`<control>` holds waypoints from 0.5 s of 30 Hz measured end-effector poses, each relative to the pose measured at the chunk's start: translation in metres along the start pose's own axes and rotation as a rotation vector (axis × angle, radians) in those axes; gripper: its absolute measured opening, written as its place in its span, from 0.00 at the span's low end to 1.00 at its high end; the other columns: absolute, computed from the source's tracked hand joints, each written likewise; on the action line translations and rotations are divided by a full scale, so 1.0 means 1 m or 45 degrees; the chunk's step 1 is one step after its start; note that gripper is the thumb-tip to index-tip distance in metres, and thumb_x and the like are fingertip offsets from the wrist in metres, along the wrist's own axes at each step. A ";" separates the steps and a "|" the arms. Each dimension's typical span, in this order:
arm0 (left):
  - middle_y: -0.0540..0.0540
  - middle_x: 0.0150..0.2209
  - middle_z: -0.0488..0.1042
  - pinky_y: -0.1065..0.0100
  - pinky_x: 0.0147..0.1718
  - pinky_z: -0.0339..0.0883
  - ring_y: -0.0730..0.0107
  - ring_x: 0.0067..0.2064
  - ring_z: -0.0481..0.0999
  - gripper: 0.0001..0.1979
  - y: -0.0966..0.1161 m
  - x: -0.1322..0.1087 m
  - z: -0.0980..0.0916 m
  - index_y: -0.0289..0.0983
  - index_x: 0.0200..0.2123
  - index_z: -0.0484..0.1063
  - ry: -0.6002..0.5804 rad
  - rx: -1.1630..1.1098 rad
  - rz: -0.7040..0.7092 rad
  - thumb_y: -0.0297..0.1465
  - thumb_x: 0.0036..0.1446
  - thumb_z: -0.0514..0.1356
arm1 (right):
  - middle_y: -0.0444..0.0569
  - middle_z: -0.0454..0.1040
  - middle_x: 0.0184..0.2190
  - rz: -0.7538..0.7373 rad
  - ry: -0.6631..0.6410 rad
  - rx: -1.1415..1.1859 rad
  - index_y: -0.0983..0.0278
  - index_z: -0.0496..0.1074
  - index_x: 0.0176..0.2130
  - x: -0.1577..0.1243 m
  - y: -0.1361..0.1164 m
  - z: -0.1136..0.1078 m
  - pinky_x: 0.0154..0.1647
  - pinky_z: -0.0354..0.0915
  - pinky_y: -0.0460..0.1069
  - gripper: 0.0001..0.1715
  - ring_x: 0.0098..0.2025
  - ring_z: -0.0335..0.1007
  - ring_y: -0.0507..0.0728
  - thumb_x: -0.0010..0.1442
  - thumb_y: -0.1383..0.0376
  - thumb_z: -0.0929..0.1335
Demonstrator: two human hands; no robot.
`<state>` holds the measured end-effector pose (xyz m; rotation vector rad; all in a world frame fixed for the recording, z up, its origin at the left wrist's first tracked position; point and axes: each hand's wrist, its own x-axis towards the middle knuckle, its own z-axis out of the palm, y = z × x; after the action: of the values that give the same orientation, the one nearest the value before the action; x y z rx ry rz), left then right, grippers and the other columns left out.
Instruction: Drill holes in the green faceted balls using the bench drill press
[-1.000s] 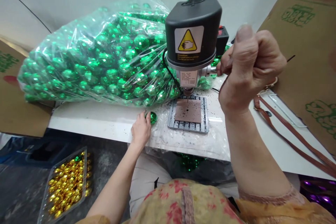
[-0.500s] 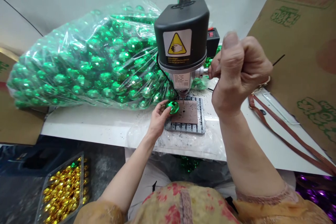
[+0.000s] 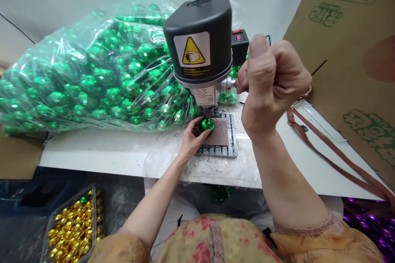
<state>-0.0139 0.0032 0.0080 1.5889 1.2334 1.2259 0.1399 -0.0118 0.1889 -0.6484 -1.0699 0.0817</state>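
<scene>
My left hand (image 3: 191,140) is closed on a green faceted ball (image 3: 207,124) and holds it on the brown pad (image 3: 221,136) of the small bench drill (image 3: 199,47), right beneath the chuck. My right hand (image 3: 273,82) is a raised fist wrapped round the drill's feed handle (image 3: 231,85) at the machine's right side. Black specks of swarf lie on the slotted metal base plate (image 3: 232,151).
A big clear plastic bag of green balls (image 3: 92,78) fills the table's left and back. Cardboard sheets (image 3: 354,57) lean at the right, with a brown strap (image 3: 333,160) on the white table (image 3: 92,152). A tray of gold balls (image 3: 74,226) sits on the floor at lower left.
My left hand has carried the green ball from the table left of the base plate onto the pad under the chuck. My right fist has stayed on the handle.
</scene>
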 end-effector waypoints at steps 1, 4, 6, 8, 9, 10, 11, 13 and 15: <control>0.42 0.49 0.77 0.62 0.45 0.73 0.63 0.45 0.78 0.29 0.001 0.000 0.001 0.38 0.55 0.71 -0.012 0.044 0.051 0.42 0.52 0.70 | 0.38 0.50 0.19 -0.006 0.000 0.017 0.63 0.49 0.21 0.000 0.000 0.000 0.25 0.53 0.46 0.25 0.19 0.56 0.42 0.66 0.64 0.64; 0.41 0.52 0.75 0.58 0.54 0.69 0.58 0.54 0.74 0.27 0.004 0.000 0.003 0.39 0.54 0.72 -0.034 0.195 0.177 0.39 0.52 0.70 | 0.38 0.49 0.19 -0.025 -0.002 0.023 0.63 0.49 0.21 0.001 0.000 0.000 0.24 0.52 0.46 0.25 0.19 0.56 0.42 0.65 0.65 0.64; 0.41 0.52 0.74 0.56 0.56 0.68 0.57 0.55 0.74 0.26 0.004 -0.001 0.005 0.39 0.54 0.71 -0.047 0.241 0.164 0.37 0.52 0.70 | 0.37 0.48 0.18 -0.030 -0.006 -0.009 0.63 0.48 0.21 0.002 -0.001 0.001 0.24 0.52 0.46 0.26 0.19 0.55 0.42 0.65 0.66 0.64; 0.41 0.52 0.75 0.56 0.56 0.68 0.57 0.55 0.74 0.27 0.004 -0.001 0.008 0.39 0.55 0.70 -0.074 0.225 0.117 0.36 0.52 0.70 | 0.38 0.47 0.18 -0.015 -0.016 -0.025 0.62 0.47 0.21 0.003 -0.002 0.001 0.24 0.52 0.46 0.26 0.19 0.54 0.42 0.65 0.67 0.64; 0.41 0.52 0.75 0.56 0.56 0.68 0.57 0.55 0.75 0.27 0.004 -0.001 0.009 0.39 0.55 0.69 -0.088 0.210 0.105 0.36 0.52 0.70 | 0.38 0.47 0.18 -0.005 -0.023 -0.022 0.62 0.47 0.21 0.004 -0.003 0.001 0.24 0.52 0.46 0.26 0.19 0.54 0.42 0.65 0.68 0.64; 0.42 0.52 0.75 0.56 0.56 0.69 0.57 0.54 0.75 0.27 0.004 -0.002 0.010 0.39 0.54 0.69 -0.100 0.199 0.103 0.35 0.52 0.70 | 0.37 0.46 0.18 0.002 -0.026 -0.011 0.62 0.47 0.21 0.005 -0.004 0.001 0.24 0.51 0.46 0.26 0.18 0.53 0.42 0.65 0.69 0.64; 0.42 0.52 0.76 0.57 0.55 0.69 0.57 0.54 0.75 0.26 0.005 -0.002 0.010 0.39 0.54 0.69 -0.105 0.191 0.108 0.35 0.52 0.70 | 0.37 0.46 0.17 0.013 -0.034 -0.001 0.62 0.47 0.20 0.006 -0.004 0.002 0.23 0.51 0.46 0.27 0.18 0.53 0.42 0.65 0.70 0.64; 0.43 0.52 0.76 0.58 0.54 0.70 0.58 0.53 0.76 0.26 0.006 -0.002 0.011 0.39 0.54 0.69 -0.105 0.180 0.117 0.35 0.52 0.70 | 0.37 0.46 0.17 0.011 -0.041 0.019 0.62 0.47 0.20 0.007 -0.005 0.001 0.23 0.51 0.46 0.27 0.18 0.53 0.42 0.64 0.70 0.64; 0.43 0.51 0.76 0.58 0.54 0.70 0.58 0.53 0.76 0.26 0.008 -0.003 0.012 0.39 0.54 0.69 -0.103 0.168 0.115 0.34 0.53 0.70 | 0.37 0.48 0.17 0.004 -0.042 0.038 0.62 0.48 0.20 0.006 -0.004 0.001 0.23 0.51 0.46 0.26 0.18 0.54 0.42 0.65 0.68 0.64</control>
<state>-0.0008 -0.0015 0.0124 1.7894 1.2240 1.1442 0.1412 -0.0125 0.1956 -0.6232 -1.0980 0.1112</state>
